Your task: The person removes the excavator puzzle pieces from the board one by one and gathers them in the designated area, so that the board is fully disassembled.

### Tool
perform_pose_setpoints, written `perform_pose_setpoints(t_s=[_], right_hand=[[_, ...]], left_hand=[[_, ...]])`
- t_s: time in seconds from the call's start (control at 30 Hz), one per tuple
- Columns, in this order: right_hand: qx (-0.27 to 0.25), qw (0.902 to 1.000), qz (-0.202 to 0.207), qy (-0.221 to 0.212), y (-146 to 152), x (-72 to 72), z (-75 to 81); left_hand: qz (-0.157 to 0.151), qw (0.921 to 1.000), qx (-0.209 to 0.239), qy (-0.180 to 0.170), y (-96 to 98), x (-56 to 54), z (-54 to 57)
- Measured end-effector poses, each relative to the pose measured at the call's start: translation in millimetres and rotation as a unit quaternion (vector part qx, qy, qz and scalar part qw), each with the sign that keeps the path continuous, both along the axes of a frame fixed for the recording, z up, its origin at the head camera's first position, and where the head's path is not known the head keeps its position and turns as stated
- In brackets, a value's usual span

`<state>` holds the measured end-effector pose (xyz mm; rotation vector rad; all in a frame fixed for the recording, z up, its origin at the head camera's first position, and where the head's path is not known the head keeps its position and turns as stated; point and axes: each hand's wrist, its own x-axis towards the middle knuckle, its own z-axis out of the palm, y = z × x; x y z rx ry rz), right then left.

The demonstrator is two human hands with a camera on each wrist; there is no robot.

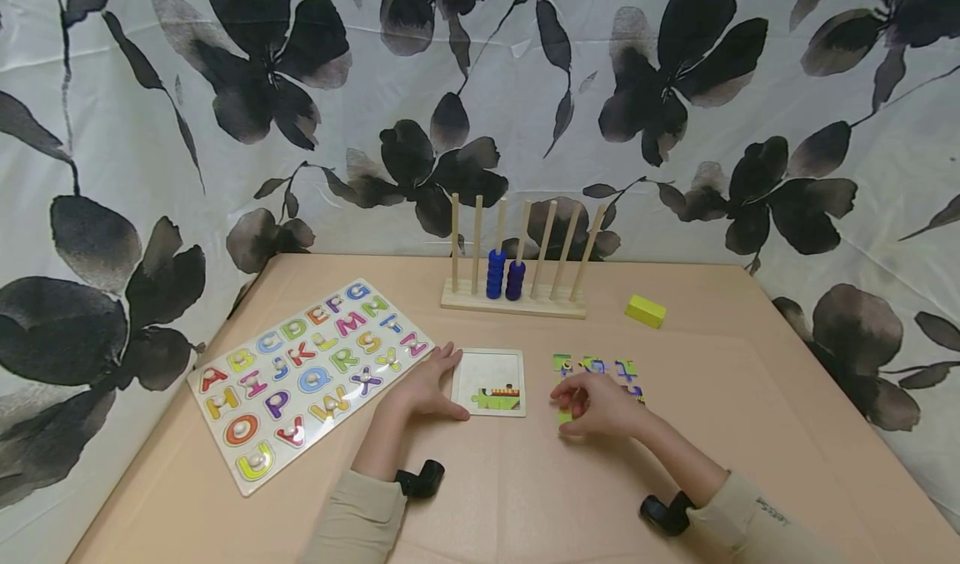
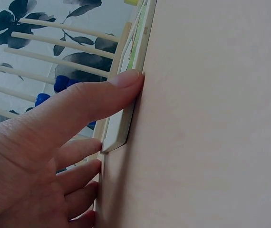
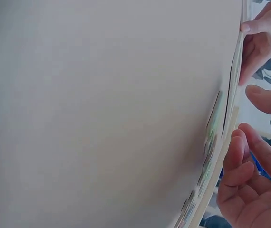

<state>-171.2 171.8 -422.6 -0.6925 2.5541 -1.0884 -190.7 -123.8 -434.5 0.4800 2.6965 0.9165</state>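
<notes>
A small white puzzle tray (image 1: 487, 370) lies flat, with joined green pieces (image 1: 495, 400) along its lower right. My left hand (image 1: 423, 389) steadies it from the left. In the left wrist view, the thumb (image 2: 119, 85) presses the tray's near edge while the other fingers extend past the corner. To the right, my right hand (image 1: 602, 406) hovers over loose jigsaw pieces (image 1: 626, 370), partly covering them. From the right wrist, its fingers (image 3: 240, 173) appear loosely bent, the thumb apart, with nothing between them; the pieces (image 3: 213, 123) lie flat on the table.
An alphabet board (image 1: 307, 381) lies angled at the left, close to my left hand. At the back stands a wooden peg rack (image 1: 517, 304) with blue beads on two pegs. A yellow block (image 1: 645, 311) sits at the back right. A floral cloth hangs behind the table.
</notes>
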Motion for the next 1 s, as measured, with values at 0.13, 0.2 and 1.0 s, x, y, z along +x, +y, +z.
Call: perform_pose_setpoints(t_s=[0.13, 0.2, 1.0], right_hand=[[0.002, 1.0, -0.002, 0.006, -11, -1.1, 1.8], [0.001, 1.0, -0.003, 0.006, -18, -1.9, 2.8], [0.002, 0.9999, 0.013, 0.009, -78, -22.8, 3.0]], left_hand=[[0.002, 1.0, 0.002, -0.001, 0.1, -0.4, 0.1], [0.002, 1.0, 0.003, -0.001, 0.0, -0.4, 0.0], [-0.001, 1.0, 0.002, 0.003, -0.2, 0.3, 0.2]])
